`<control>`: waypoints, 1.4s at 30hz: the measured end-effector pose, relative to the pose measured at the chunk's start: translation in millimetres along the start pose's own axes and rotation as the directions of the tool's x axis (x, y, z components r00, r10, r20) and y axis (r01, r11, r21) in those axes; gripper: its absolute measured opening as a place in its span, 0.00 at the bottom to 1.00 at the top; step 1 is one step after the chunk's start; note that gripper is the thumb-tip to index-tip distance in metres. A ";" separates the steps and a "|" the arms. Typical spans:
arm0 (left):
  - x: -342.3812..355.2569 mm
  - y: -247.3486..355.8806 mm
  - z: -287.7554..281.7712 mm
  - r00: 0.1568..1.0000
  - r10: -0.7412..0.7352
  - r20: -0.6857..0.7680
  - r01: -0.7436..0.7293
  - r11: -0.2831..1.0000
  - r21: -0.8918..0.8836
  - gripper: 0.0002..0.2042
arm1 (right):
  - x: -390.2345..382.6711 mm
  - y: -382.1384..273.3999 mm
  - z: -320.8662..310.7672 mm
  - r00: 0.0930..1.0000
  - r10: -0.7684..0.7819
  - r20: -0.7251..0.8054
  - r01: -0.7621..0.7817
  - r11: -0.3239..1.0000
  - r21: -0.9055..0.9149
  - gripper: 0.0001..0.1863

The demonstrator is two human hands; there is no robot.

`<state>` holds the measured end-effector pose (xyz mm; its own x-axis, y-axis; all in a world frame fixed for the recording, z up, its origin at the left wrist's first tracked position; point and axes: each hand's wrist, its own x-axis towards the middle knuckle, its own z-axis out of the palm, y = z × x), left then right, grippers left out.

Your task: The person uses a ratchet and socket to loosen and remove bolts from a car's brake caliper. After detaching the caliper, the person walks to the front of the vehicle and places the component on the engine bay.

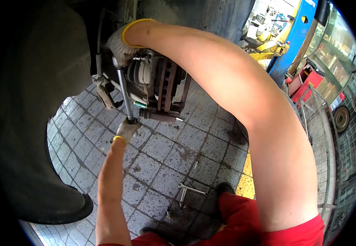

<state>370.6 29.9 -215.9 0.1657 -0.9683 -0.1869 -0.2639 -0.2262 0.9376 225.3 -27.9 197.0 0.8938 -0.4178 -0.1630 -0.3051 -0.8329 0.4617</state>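
My left hand [127,130], in a white work glove with a yellow cuff, is closed round the lower end of a long chrome socket wrench [124,88]. The wrench stands nearly upright in view, its head up beside the brake assembly. At that head my gloved right hand [122,46] is bent over it, fingers curled and partly hidden behind the wrench and parts. Just right of the wrench is the brake caliper [144,73], seated by the rusty brake disc [167,84]. A small green piece [140,104] sits below the caliper.
A dark wheel arch liner [42,102] fills the left side. On the tiled floor lie a combination wrench [194,189] and a metal socket piece [183,196]. A blue lift post [288,49] stands at the upper right, near a red box [307,82] and metal rack [323,135].
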 end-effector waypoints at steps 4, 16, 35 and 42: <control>-138.1 34.8 -30.6 0.972 -0.153 0.181 0.104 0.961 0.256 0.21 | -7.6 8.1 11.8 0.999 0.041 0.008 -0.041 0.999 0.006 0.12; -275.0 36.8 -103.1 0.817 -0.096 0.569 0.185 0.978 -0.100 0.25 | -16.5 -4.2 -4.3 0.998 -0.037 -0.047 0.036 0.999 -0.019 0.14; -290.5 106.8 -107.9 0.919 -0.323 0.226 0.344 0.937 -0.062 0.12 | -12.8 1.6 -1.6 0.999 0.030 -0.034 -0.030 1.000 -0.003 0.14; -215.5 80.3 -81.9 0.759 0.030 0.651 0.084 0.986 -0.144 0.17 | -12.8 7.0 3.8 0.998 -0.057 0.040 0.054 0.995 0.086 0.16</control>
<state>391.5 229.1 -76.4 -0.5004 -0.8107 -0.3040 -0.1090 -0.2893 0.9510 210.4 -29.7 199.0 0.8959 -0.3835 -0.2241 -0.2836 -0.8822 0.3758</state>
